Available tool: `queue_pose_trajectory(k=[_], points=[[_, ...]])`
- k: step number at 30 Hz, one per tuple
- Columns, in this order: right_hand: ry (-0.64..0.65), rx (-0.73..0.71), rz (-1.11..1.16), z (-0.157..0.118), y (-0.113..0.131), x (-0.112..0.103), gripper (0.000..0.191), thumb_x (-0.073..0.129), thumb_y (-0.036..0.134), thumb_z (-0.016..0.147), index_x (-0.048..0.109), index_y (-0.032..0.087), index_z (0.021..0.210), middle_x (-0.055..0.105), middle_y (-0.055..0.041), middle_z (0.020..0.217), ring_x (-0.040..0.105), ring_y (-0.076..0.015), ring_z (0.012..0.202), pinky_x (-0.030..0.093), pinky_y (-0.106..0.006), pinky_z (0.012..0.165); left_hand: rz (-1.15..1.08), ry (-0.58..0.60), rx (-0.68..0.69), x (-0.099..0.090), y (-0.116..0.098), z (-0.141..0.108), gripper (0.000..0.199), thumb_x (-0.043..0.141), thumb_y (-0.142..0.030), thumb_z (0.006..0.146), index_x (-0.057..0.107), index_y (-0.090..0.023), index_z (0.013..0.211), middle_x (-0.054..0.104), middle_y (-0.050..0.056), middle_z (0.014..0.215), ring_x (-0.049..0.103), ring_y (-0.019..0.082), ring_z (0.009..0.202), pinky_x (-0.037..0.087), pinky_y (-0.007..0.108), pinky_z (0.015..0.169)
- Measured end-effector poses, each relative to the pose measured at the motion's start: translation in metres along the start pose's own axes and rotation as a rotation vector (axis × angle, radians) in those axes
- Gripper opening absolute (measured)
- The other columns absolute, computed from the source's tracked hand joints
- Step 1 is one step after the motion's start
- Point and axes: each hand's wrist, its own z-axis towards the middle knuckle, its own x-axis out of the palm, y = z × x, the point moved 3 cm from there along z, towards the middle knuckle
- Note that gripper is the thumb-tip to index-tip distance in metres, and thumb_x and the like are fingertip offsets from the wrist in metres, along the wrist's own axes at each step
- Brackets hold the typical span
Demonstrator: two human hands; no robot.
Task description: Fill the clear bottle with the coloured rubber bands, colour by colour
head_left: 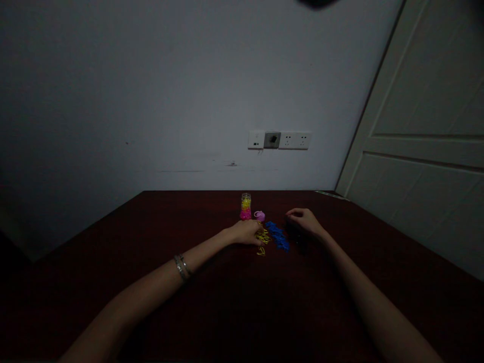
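My left hand (pixel 247 232) reaches over the table to a small pile of yellow loops that look like rubber bands (pixel 265 236). Its thumb and fingers are apart at the pile's left edge, touching or nearly touching it. To the right lies a heap of blue bands (pixel 278 236). My right hand (pixel 305 220) is at a dark, hard-to-see pile (pixel 300 243), fingers curled in toward the thumb; whatever they hold is too small and dim to name. Beyond my left hand stands a clear jar (pixel 245 205) with yellow and pink contents, beside a pink lid with a loop (pixel 259 216).
The dark reddish table (pixel 189 212) runs back to a pale wall (pixel 189 101). Wall sockets (pixel 295 140) sit above its far edge. A white panelled door (pixel 423 166) borders the right side. Light is dim.
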Motion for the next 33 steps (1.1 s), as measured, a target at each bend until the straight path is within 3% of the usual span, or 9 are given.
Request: queue_pose_trajectory(k=[7,20,23,27,33], points=[[-0.005,0.005,-0.002,-0.001,0.001,0.000,0.025,0.055,0.030,0.065,0.068,0.013,0.078,0.068,-0.0059,0.073,0.060,-0.0184,0.068,0.044,-0.025,0.059,0.063,0.024,-0.049,0.006,0.002,0.008,0.017,0.057,-0.026,0.071,0.063,-0.023,0.087,0.062,0.004,0.092,0.057,0.019,0.085,0.040,0.022,0.061],[0.019,-0.008,0.003,0.001,-0.002,0.003,0.025,0.054,0.028,0.065,0.069,0.013,0.078,0.068,-0.0057,0.074,0.061,-0.0189,0.070,0.045,-0.026,0.062,-0.008,-0.031,-0.028,-0.002,0.003,0.008,0.008,0.056,-0.016,0.070,0.063,-0.016,0.073,0.062,0.004,0.077,0.056,0.015,0.073,0.039,0.021,0.060],[0.014,0.000,0.008,0.000,-0.001,0.003,0.025,0.055,0.029,0.065,0.068,0.013,0.078,0.068,-0.0055,0.073,0.060,-0.0185,0.069,0.044,-0.026,0.061,-0.145,-0.048,0.024,-0.018,0.004,0.007,0.008,0.056,-0.012,0.067,0.064,-0.014,0.070,0.060,0.002,0.068,0.053,0.012,0.064,0.037,0.020,0.056],[0.018,0.004,0.012,-0.001,-0.001,0.004,0.025,0.055,0.030,0.065,0.068,0.013,0.079,0.068,-0.0055,0.073,0.060,-0.0183,0.068,0.044,-0.025,0.059,-0.327,-0.121,0.083,-0.057,0.010,0.008,0.014,0.057,-0.011,0.065,0.067,-0.012,0.075,0.062,0.002,0.070,0.051,0.010,0.062,0.036,0.019,0.056],[0.026,-0.001,0.018,0.000,-0.002,0.003,0.026,0.055,0.030,0.065,0.068,0.014,0.080,0.068,-0.0059,0.076,0.060,-0.0185,0.070,0.044,-0.025,0.061,-0.466,-0.265,-0.014,-0.110,0.049,0.022,0.016,0.059,-0.017,0.063,0.069,-0.009,0.072,0.064,0.004,0.066,0.052,0.011,0.060,0.037,0.021,0.057]])
